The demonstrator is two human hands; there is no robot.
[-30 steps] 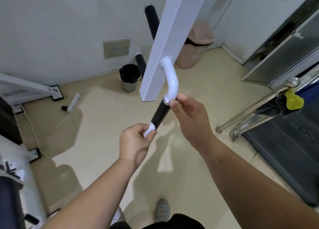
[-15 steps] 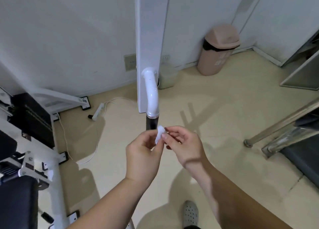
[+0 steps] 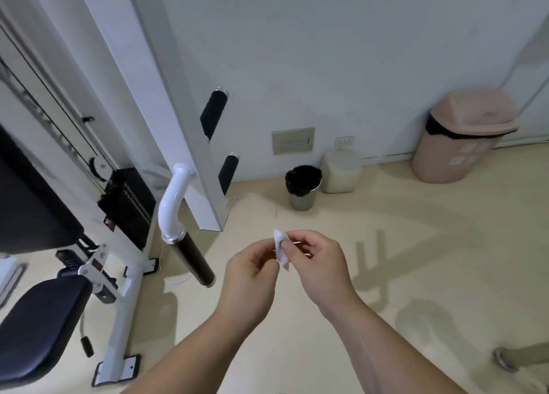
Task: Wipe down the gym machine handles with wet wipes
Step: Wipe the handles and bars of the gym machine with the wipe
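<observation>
Beige floor fills the background as the left hand (image 3: 249, 277) and right hand (image 3: 319, 263) pinch the wipe (image 3: 280, 249) mid-frame, the black handle (image 3: 191, 260) slanting down-right just left, nearest the left hand.

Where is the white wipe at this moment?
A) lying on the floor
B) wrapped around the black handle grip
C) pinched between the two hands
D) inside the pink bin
C: the left hand and right hand pinch the wipe in the air, apart from the black handle grip.
</observation>
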